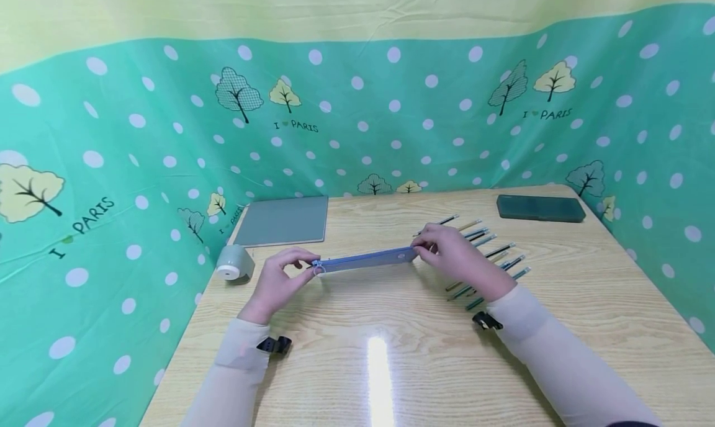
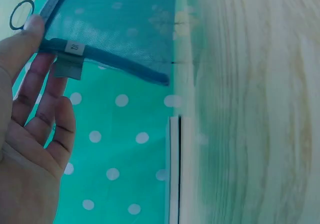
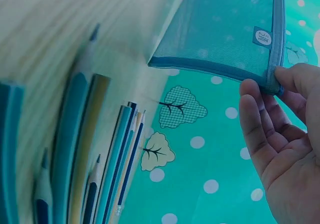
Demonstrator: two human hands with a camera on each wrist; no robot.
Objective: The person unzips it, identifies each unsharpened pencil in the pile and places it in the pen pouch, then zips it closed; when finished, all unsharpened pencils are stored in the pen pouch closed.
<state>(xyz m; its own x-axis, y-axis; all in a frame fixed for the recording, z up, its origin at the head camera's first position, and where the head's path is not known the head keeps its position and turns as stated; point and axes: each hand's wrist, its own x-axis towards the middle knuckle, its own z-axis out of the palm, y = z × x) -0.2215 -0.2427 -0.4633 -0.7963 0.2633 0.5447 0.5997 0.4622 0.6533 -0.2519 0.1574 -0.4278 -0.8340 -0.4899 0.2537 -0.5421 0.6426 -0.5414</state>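
A blue mesh zipper pouch is stretched level above the middle of the table. My left hand pinches its left top corner, beside the zipper pull with its ring. The opposite top corner is pinched between thumb and fingers of my right hand. In the left wrist view, a small tag marked 25 shows on the pouch's side edge. A round-logo label appears near the corner in the right wrist view. Several pencils lie on the table below and right of my right hand.
At the back left lies a flat grey board, with a grey-and-white cylindrical object in front of it. A dark green case lies at the back right. A green dotted curtain borders the wooden table.
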